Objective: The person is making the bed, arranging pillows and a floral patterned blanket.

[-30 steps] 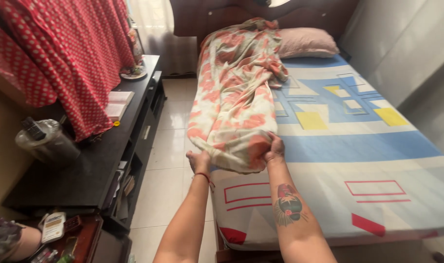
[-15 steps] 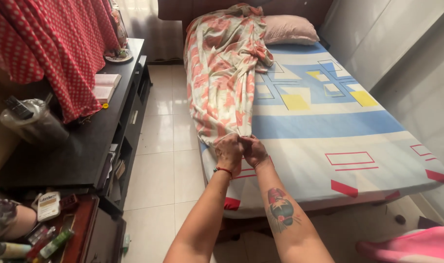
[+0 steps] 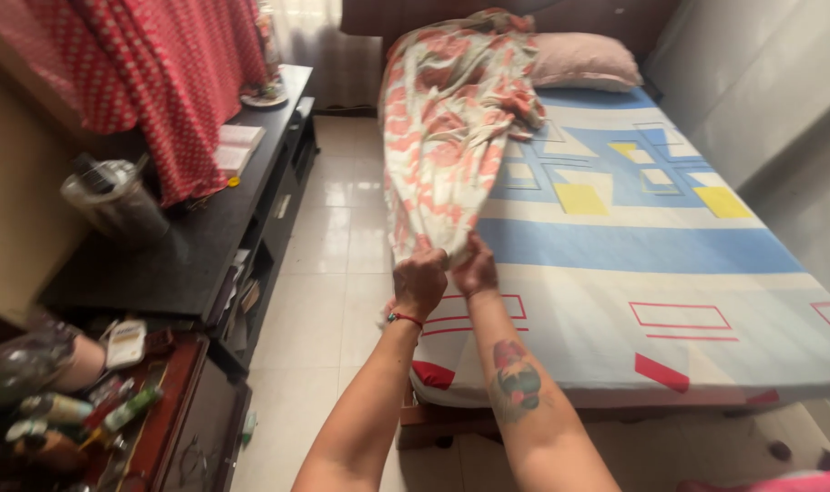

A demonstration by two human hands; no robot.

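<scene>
My left hand (image 3: 421, 282) and my right hand (image 3: 475, 270) are side by side, touching, both closed into fists that pinch the near end of the blanket (image 3: 451, 137). The blanket is cream with orange-pink flowers. It bunches to a narrow end in my grip and runs away from my hands in a long rumpled strip up the left part of the bed (image 3: 661, 301), its far end heaped against the headboard. A red string bracelet (image 3: 398, 318) sits on my left wrist, and there is a tattoo (image 3: 515, 381) on my right forearm.

Under and to the right of my hands lies the fitted sheet (image 3: 615, 246), white with blue bands, yellow squares and red outlines. Beyond the blanket's far end, to the right of it, rests a pink pillow (image 3: 583, 62).

To the left of my hands is the pale tiled floor (image 3: 328, 273), and past it a long black cabinet (image 3: 173, 264). On the cabinet stands a clear plastic jar (image 3: 116, 202), with an open book (image 3: 234, 146) farther along. A red cloth with white dots (image 3: 160, 82) hangs over the cabinet. Nearest me on the left, a low wooden table (image 3: 155, 428) holds a clutter of small bottles and tubes.
</scene>
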